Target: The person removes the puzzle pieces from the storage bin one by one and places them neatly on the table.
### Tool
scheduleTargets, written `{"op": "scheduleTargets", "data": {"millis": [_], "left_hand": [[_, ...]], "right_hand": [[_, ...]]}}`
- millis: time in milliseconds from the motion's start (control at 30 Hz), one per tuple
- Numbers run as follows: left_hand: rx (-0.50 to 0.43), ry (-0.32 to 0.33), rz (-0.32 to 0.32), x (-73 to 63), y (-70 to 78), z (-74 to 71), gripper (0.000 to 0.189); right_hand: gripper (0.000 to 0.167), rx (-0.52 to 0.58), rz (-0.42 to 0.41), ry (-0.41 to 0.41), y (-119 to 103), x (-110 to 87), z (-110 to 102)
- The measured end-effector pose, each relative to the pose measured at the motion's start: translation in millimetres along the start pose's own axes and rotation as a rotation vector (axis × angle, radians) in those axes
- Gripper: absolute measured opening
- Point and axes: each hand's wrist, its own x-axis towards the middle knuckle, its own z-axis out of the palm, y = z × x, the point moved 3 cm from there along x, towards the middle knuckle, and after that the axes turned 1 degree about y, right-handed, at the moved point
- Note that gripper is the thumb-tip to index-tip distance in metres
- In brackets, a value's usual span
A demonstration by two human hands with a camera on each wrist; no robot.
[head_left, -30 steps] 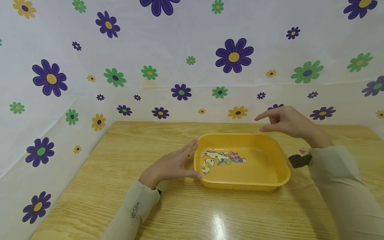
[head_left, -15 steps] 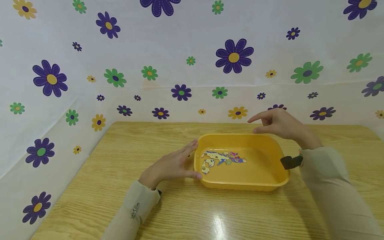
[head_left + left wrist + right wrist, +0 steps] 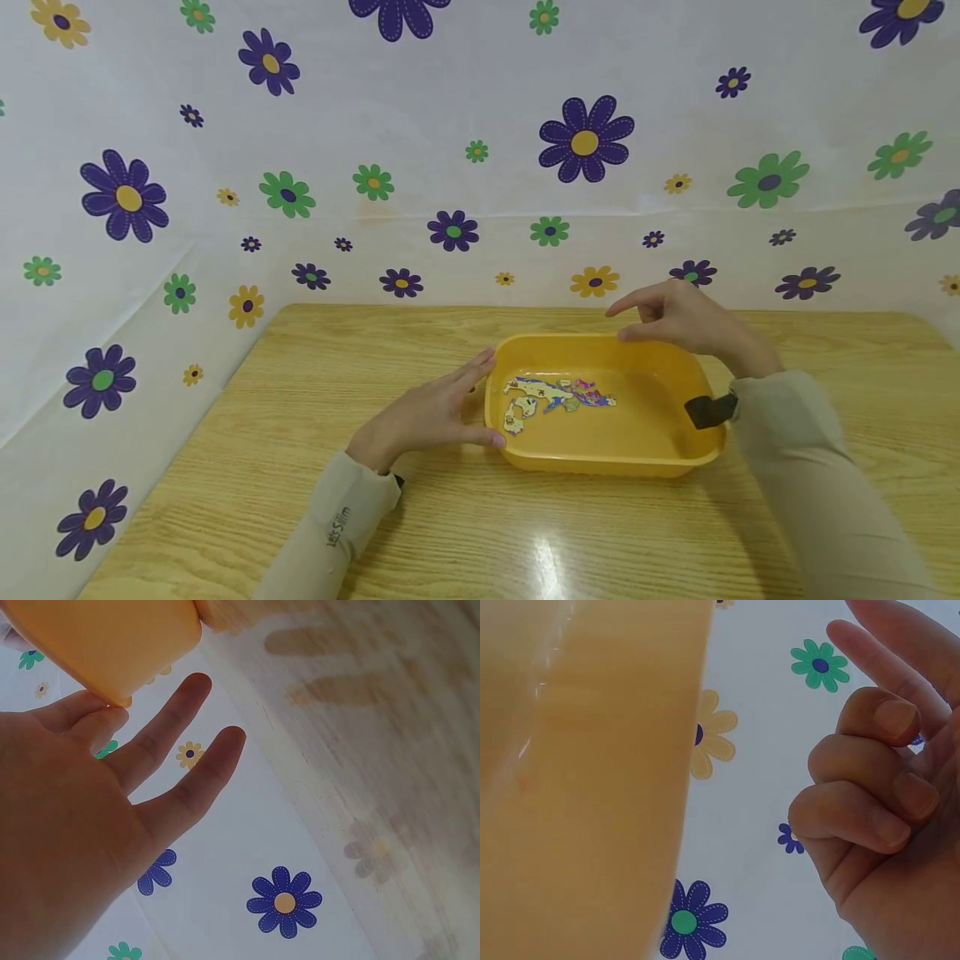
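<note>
Running beside the flowered cloth (image 3: 330,108), the table (image 3: 247,467)'s left edge leaves a wide stretch of wood before the yellow tub (image 3: 607,466); there is more room in front and to the right. Patterned cut-out pieces (image 3: 540,388) lie flat inside the tub, mostly toward its left, with open floor beyond them. Tub, pieces and left hand (image 3: 423,421) are placed as they were a second ago, while the right hand (image 3: 686,317) has moved leftward to the tub's back right corner. The left hand's spread, fairly straight fingers and thumb touch the tub's left end, not clasping it. The right grasps nothing: index finger and thumb point left, apart, the other three curled.
</note>
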Motion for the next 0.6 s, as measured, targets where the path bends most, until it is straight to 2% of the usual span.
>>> {"op": "scheduleTargets", "data": {"millis": [200,600], "left_hand": [[0.0,0.0,0.002,-0.3,0.2,-0.1,0.108],[-0.007,-0.004,-0.008,-0.2,0.6,-0.3,0.109]], "right_hand": [[0.031,0.007,0.032,-0.031,1.8,3.8,10.1],[0.027,0.029,-0.015,-0.116,9.3,11.8,31.6]]}}
